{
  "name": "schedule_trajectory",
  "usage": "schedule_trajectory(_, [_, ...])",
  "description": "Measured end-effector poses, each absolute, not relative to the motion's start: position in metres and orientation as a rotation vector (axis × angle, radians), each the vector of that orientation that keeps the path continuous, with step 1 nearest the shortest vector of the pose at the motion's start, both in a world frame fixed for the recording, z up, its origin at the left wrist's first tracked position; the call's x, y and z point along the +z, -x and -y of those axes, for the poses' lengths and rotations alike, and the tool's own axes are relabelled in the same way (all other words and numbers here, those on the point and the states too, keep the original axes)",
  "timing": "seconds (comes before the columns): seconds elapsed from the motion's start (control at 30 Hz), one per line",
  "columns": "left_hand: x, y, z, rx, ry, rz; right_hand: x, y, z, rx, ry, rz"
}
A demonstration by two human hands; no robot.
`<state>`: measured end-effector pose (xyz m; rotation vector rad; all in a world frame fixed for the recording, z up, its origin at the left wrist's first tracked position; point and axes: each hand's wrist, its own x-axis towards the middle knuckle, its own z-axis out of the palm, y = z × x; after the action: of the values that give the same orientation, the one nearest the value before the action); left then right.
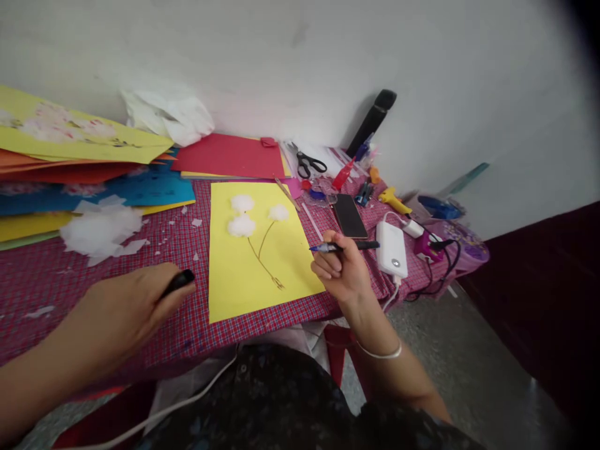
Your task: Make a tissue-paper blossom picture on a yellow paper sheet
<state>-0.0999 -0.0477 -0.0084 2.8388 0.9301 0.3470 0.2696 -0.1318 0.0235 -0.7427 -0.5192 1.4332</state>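
A yellow sheet [244, 269] lies on the checked red tablecloth [178, 250]; three white cotton tufts [242, 225] are stuck near its top, with thin brown stems drawn below them. My right hand [340, 272] is closed round a blue-tipped pen [344, 247], held level just off the sheet's right edge. My left hand [126, 309] rests on the cloth left of the sheet, fingers curled round a small black pen cap [178, 281].
Stacked coloured papers [70, 162] and loose cotton [100, 228] lie at the left. Red card [229, 156], scissors [307, 164], a phone [350, 215], a white power bank [391, 249] with cables and small craft tools crowd the right end by the wall.
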Motion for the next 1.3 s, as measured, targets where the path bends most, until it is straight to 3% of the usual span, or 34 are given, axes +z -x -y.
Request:
schedule_trajectory(0.13, [0.028,0.033,0.058,0.346,-2.917,-0.948,0.015,-0.279,0.132,1.411,0.795,0.568])
schedule_trajectory(0.33, [0.02,0.004,0.055,0.324,-3.091,-0.724,0.008,-0.279,0.128,1.339,0.882,0.633])
schedule_trajectory(0.57, [0.045,-0.041,0.064,0.135,-3.085,-0.715,0.017,-0.255,0.138,1.267,0.894,0.747])
schedule_trajectory(1.3, [0.047,-0.052,0.088,0.048,-2.958,-0.818,0.009,-0.214,0.144,1.25,0.942,0.841])
